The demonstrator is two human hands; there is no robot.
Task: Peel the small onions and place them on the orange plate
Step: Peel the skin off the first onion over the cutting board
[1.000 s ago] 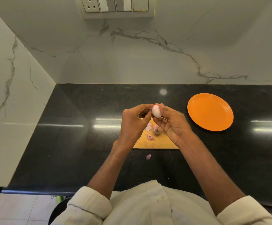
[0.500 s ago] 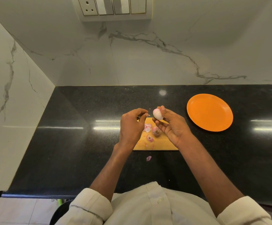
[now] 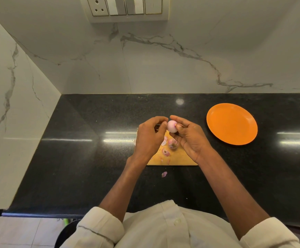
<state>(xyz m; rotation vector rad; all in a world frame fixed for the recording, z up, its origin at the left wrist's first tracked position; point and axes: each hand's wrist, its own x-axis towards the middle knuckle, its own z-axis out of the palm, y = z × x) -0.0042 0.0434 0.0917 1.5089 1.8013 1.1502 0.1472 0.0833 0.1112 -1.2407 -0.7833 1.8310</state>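
A small pale pink onion (image 3: 172, 126) is held above the wooden cutting board (image 3: 180, 159). My right hand (image 3: 190, 136) grips it from the right with thumb and fingers. My left hand (image 3: 148, 138) has curled fingers whose tips pinch at the onion's left side; something dark shows under those fingers, too hidden to identify. A second small onion (image 3: 173, 144), still with skin and roots, lies on the board below the hands. The orange plate (image 3: 231, 126) sits to the right with nothing on it.
Pink peel scraps (image 3: 165, 152) lie on the board, and one scrap (image 3: 164, 174) lies on the black counter (image 3: 92, 158) in front of it. Marble walls close the back and left. A switch panel (image 3: 127, 8) is on the back wall.
My left hand drew a little away from the onion half a second ago and has now come back to touch it. The onion stays in my right hand.
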